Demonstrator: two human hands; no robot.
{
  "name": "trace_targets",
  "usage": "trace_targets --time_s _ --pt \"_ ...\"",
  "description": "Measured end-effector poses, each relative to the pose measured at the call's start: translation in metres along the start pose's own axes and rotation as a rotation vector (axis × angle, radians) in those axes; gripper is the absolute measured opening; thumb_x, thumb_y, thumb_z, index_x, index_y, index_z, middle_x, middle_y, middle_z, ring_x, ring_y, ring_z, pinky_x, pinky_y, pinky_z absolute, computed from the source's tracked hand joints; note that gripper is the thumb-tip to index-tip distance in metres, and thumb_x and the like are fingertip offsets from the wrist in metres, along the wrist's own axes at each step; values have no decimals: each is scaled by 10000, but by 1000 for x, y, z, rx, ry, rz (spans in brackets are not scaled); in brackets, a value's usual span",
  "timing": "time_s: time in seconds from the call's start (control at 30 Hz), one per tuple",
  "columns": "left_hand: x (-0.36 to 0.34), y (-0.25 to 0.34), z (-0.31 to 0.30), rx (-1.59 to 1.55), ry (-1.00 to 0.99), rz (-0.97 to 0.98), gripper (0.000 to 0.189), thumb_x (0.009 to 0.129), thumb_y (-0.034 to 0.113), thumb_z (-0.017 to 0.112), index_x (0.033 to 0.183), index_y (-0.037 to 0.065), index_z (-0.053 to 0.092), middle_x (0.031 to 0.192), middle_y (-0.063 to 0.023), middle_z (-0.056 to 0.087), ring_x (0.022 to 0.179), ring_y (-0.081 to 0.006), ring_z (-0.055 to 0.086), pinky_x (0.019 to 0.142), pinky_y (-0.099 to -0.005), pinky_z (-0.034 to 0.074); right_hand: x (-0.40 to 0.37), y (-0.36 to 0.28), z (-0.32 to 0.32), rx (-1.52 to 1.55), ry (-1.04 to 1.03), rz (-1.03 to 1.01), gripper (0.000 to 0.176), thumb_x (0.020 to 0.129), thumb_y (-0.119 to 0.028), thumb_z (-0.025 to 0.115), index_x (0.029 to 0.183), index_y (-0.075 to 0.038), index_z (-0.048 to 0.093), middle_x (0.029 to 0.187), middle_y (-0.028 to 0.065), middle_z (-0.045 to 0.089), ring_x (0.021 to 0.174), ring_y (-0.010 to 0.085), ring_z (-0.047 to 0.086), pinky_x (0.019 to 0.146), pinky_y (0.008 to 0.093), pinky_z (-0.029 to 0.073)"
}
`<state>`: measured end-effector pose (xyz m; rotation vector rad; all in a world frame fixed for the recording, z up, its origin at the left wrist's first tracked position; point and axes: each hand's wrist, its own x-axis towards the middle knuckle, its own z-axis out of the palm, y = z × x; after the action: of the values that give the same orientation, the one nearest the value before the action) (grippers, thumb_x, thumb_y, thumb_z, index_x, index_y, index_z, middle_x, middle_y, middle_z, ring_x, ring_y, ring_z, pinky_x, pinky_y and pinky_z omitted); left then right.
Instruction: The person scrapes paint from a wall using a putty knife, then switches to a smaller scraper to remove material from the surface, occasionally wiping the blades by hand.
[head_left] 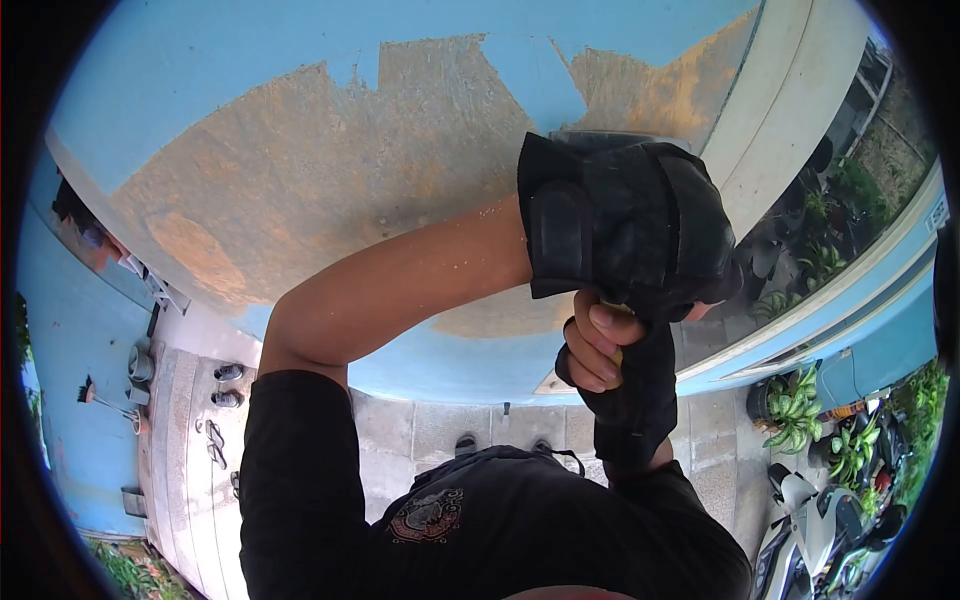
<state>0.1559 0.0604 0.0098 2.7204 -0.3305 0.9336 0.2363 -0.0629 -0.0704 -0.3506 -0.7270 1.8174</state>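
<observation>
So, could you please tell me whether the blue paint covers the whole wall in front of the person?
No, the wall shows a large grey-brown patch without blue paint.

A motorbike, leafy plant – and sandals – outdoors.

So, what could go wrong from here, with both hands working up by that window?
The left hand sits right by the flat grey edge at the wall; a slip might catch its fingers. The pale window frame is close beside it, so a stray stroke could scratch it. Pale specks dot the bare forearm; more debris may fall on skin.
</observation>
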Motion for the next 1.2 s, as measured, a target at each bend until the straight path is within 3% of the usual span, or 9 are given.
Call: trace_targets --time_s 0.23,0.43,0.53,0.63,0.73,0.8,0.83,1.03,1.2 --pt "-4 0 -7 -418 -101 -188 180 834 254 667 976 155 718 981 -59 702 916 -212 657 822 -344 516 0 -2 7 -31 -16 -5 330 900 -230 659 699 -109 427 533 -18 359 381 90 349 383 238 292" --pt "-5 5 -9 97 -122 -50 225 846 305 684 1007 151 716 989 -54 703 966 -190 652 889 -354 501 0 1 -5 24 -44 1 321 954 -182 582 688 -94 424 533 -3 385 390 109 411 369 256 351" --pt "-7 -3 -7 -117 35 -44 192 838 289 675 968 156 724 953 -65 697 912 -227 660 834 -360 518 3 -3 5 1 -20 -19 313 935 -188 614 700 -102 426 553 -12 383 391 96 384 381 248 321" --pt "2 10 -15 268 64 155 184 837 277 663 955 152 728 939 -74 697 895 -239 659 795 -355 525 -1 4 2 -5 -13 -27 303 917 -187 642 714 -110 430 572 -21 382 393 84 362 391 241 291" --pt "11 26 -25 250 -283 -6 152 838 270 653 891 146 725 845 -79 695 810 -232 663 727 -354 523 -2 12 0 9 -10 -28 299 916 -181 640 713 -110 432 574 -22 382 395 84 364 391 240 291" --pt "2 9 -14 -74 -108 -28 114 820 249 654 803 152 712 734 -79 673 669 -233 645 642 -356 508 -2 12 4 18 21 -32 298 915 -180 640 713 -109 433 575 -23 382 397 84 365 392 239 291" --pt "-6 1 1 -226 170 19 109 802 248 652 748 161 688 650 -76 630 565 -247 603 566 -369 477 1 8 8 8 18 -49 294 914 -177 640 714 -108 435 574 -22 381 396 84 364 391 239 290" --pt "5 22 -17 217 -100 119 96 800 247 651 783 162 690 625 -78 595 575 -263 601 563 -379 473 1 10 3 50 -26 -2 283 902 -173 648 723 -107 440 571 -19 380 399 83 364 385 241 291" --pt "4 10 -10 79 -5 88 115 792 250 655 737 156 691 630 -89 607 574 -255 606 561 -372 469 1 10 7 29 -23 -19 283 897 -173 646 720 -103 436 570 -18 384 396 86 365 380 240 290"
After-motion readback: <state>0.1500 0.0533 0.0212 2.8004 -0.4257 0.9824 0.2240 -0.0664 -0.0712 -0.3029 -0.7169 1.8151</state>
